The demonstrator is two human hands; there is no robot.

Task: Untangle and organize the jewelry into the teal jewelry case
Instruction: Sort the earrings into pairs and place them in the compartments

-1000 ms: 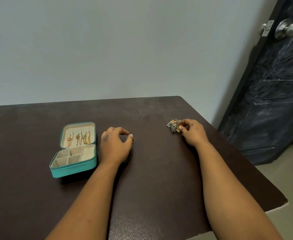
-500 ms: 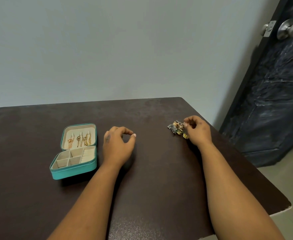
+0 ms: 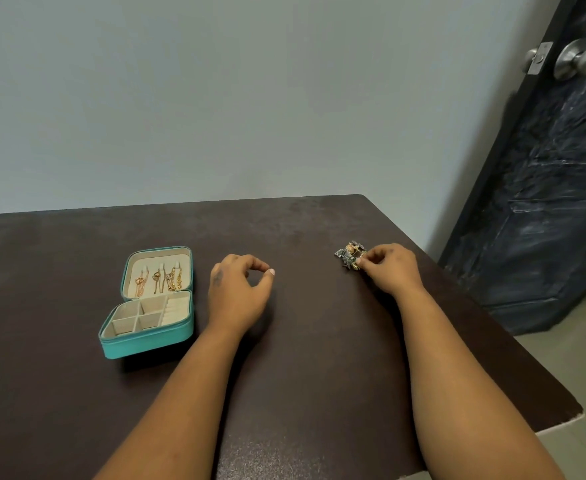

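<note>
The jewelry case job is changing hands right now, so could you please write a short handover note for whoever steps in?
Left hand: hovers over the table right of the case, fingers curled; nothing visible in its grip.
Right hand: pinches the edge of the tangled jewelry clump, which lies on the table near the right edge.
Teal jewelry case: open and lying flat, lid back.
Done: several gold chains hang in the lid.
Left: the tray compartments look empty; the clump needs pulling apart and its pieces sorted into them.
</note>
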